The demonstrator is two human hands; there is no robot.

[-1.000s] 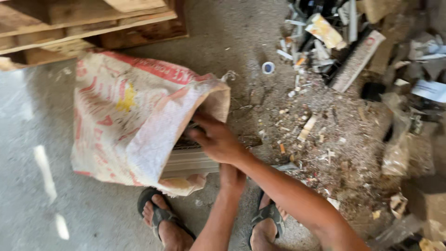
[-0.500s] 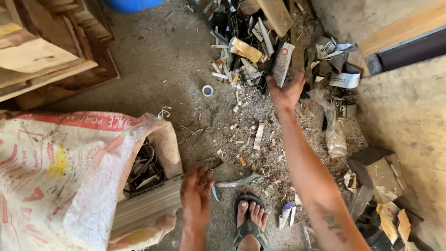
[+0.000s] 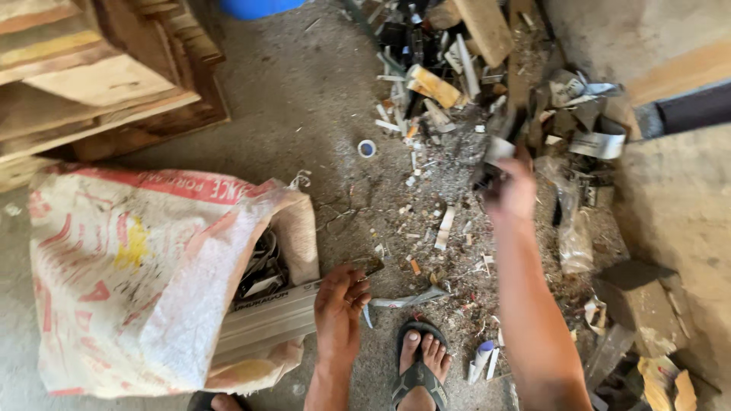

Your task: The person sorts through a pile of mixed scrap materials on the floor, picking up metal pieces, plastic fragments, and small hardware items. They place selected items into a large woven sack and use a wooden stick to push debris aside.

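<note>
the fingers of the right hand are closed around a dark and pale scrap piece, which is held just above the near edge of the debris pile on the concrete floor; the picture is blurred there, so its exact kind cannot be told. the fingers of the left hand are loosely curled and hold nothing firmly; they are rested at the mouth of the white and red woven sack, against the end of a long pale metal profile that sticks out of it. dark metal offcuts are seen inside the sack's opening. a bent grey strip is laid on the floor just beside the left hand, above a sandalled foot. a small roll of tape lies apart, between the sack and the pile, and stacked wooden boards are kept at the far left corner of the floor. the step would be judged well done if the sack's mouth is held wide and steady by the left hand, the scrap is gripped away from sharp edges, and it is carried low and slid in alongside the profile rather than dropped
</note>
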